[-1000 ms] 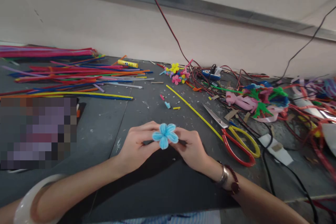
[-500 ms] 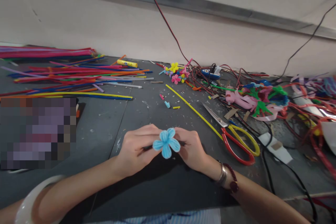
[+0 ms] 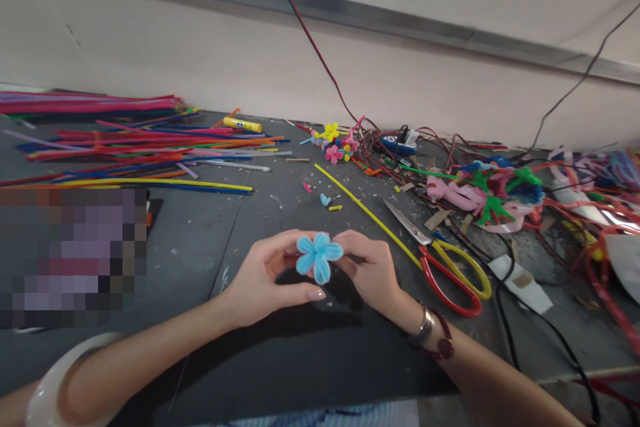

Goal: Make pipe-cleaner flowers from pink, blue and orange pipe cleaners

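A light-blue pipe-cleaner flower with rounded, looped petals faces me, held just above the dark table between my hands. My right hand is closed, its fingers pinching the flower from the right and behind; the exact grip is hidden by the petals. On the other side, my left hand is loosely curved, its thumb stretched out below the flower and apart from the fingers. Its fingertips go behind the petals, so whether they touch the flower is hard to see. Short pipe-cleaner scraps, among them a blue piece, lie beyond the hands.
Right of my hands lie scissors with red and yellow handles and a long yellow pipe cleaner. Bundled pipe cleaners and a yellow glue stick are at back left. Small finished flowers, cables and colourful pipe-cleaner pieces crowd the back right.
My left thumb has moved off the flower and stretched out, opening that hand. The flower has turned and risen slightly, staying with my right hand.
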### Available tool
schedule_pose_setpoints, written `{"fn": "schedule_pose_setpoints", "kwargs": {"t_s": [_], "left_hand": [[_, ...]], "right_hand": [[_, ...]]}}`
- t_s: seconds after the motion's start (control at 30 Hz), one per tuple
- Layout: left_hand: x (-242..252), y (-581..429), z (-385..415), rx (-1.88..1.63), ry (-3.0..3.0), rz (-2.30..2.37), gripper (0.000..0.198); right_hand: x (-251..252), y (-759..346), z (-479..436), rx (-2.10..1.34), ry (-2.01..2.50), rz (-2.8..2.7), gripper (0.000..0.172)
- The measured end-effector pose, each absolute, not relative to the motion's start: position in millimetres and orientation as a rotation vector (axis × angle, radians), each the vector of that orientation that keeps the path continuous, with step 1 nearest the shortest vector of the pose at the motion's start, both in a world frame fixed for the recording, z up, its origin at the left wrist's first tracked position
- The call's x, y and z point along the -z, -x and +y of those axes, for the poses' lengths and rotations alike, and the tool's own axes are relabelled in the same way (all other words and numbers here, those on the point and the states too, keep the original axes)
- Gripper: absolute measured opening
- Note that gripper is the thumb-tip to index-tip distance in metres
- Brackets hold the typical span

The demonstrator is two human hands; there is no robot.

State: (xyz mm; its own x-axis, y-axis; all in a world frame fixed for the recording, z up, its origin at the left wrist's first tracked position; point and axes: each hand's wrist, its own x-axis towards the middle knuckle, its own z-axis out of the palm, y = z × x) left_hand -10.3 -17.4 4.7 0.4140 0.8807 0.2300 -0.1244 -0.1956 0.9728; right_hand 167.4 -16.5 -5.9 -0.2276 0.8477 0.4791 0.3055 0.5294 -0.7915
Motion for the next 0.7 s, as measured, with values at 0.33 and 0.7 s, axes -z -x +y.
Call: {"fn": "schedule_pose_setpoints", "kwargs": {"t_s": [0.33,0.7], "left_hand": [[-6.8,6.4,-14.2,-0.876,-1.108,0.64,0.009],[-9.9,10.8,-11.3,-0.807,-0.98,0.589,0.035]], "right_hand": [[7.3,-166.3,-17.9,-0.723,0.973,-1.83,0.015],[-2.2,-163.9,-11.6,-0.7,1.053,-1.842,0.017]]}}
